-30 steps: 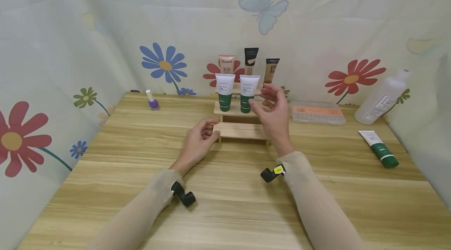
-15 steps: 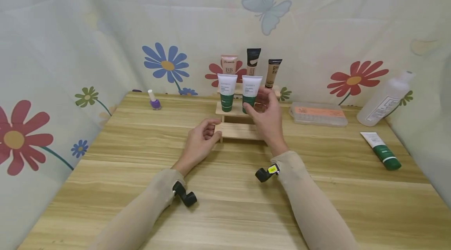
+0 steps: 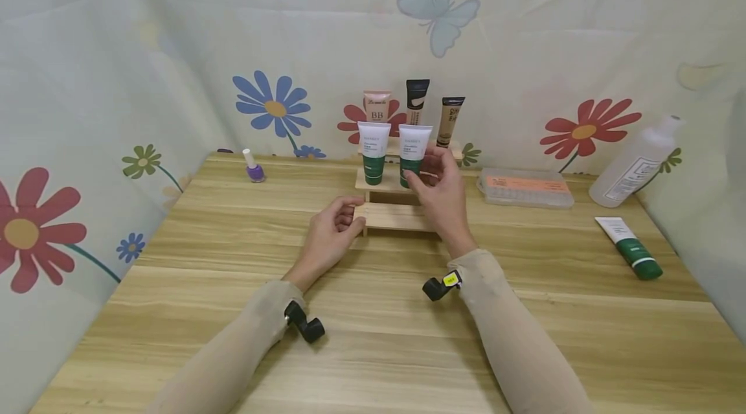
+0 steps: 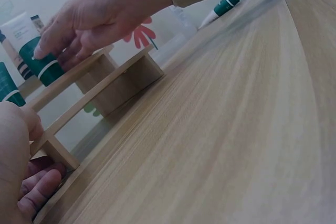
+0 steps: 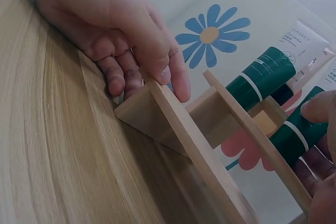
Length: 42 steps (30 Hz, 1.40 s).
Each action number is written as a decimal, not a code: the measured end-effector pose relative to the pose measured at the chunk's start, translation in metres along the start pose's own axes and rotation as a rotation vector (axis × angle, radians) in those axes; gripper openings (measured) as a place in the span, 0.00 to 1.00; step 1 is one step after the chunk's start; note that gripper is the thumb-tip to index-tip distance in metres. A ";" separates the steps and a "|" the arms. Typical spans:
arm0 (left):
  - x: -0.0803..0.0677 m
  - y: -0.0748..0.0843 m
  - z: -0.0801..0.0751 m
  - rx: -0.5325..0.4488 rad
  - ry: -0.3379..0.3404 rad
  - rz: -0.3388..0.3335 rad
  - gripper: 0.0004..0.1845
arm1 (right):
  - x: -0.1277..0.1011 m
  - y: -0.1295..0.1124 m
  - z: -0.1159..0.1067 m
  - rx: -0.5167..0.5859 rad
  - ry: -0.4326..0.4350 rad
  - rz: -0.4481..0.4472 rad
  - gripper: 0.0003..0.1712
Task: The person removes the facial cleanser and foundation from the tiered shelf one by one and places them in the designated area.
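A three-tier wooden display stand (image 3: 392, 214) sits toward the back of the table. My left hand (image 3: 331, 232) grips the left end of its lowest step, thumb on top and fingers curled at the side. With my right hand (image 3: 445, 201) I pinch the green lower part of a white-and-green squeeze tube (image 3: 415, 142) that stands upright on the middle step. Beside it on the left stands a matching tube (image 3: 373, 152). Behind them on the top step are a pink BB cream tube (image 3: 377, 106), a black-topped tube (image 3: 416, 100) and a gold-and-black tube (image 3: 449, 121).
A purple nail polish bottle (image 3: 254, 169) stands at the back left. Right of the stand are a clear plastic case (image 3: 526, 188) with an orange label and a tall translucent bottle (image 3: 634, 162). Another white-and-green tube (image 3: 631, 250) lies at the far right. A flowered curtain hangs behind.
My right hand has moved left from beside the right-hand front tube and closed on its lower part. My left hand has stayed on the stand.
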<state>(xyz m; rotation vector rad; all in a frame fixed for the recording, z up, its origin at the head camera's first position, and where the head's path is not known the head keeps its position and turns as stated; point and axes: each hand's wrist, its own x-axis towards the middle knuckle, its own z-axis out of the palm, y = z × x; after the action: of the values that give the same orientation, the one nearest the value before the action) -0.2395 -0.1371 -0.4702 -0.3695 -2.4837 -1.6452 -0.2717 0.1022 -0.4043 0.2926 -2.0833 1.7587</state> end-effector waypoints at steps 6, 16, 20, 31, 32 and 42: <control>0.001 0.000 -0.001 -0.002 -0.002 -0.002 0.17 | 0.001 -0.004 -0.001 0.012 0.009 -0.021 0.29; -0.001 0.001 0.000 -0.008 -0.006 0.012 0.18 | 0.000 -0.016 -0.013 0.044 0.028 -0.019 0.30; 0.000 0.001 0.001 -0.006 0.000 0.015 0.18 | 0.001 -0.022 -0.023 0.040 0.034 -0.052 0.29; -0.001 0.001 0.001 0.003 0.002 0.005 0.17 | -0.002 -0.026 -0.081 0.003 0.102 -0.106 0.28; -0.001 0.001 0.001 0.004 0.000 0.004 0.17 | -0.002 -0.027 -0.087 -0.002 0.114 -0.108 0.28; -0.001 0.000 0.000 -0.004 -0.006 -0.005 0.18 | -0.009 -0.027 -0.148 -0.096 0.215 -0.119 0.28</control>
<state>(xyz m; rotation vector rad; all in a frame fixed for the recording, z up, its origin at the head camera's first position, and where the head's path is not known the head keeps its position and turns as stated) -0.2384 -0.1370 -0.4702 -0.3699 -2.4883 -1.6533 -0.2279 0.2408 -0.3644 0.1871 -1.9484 1.5437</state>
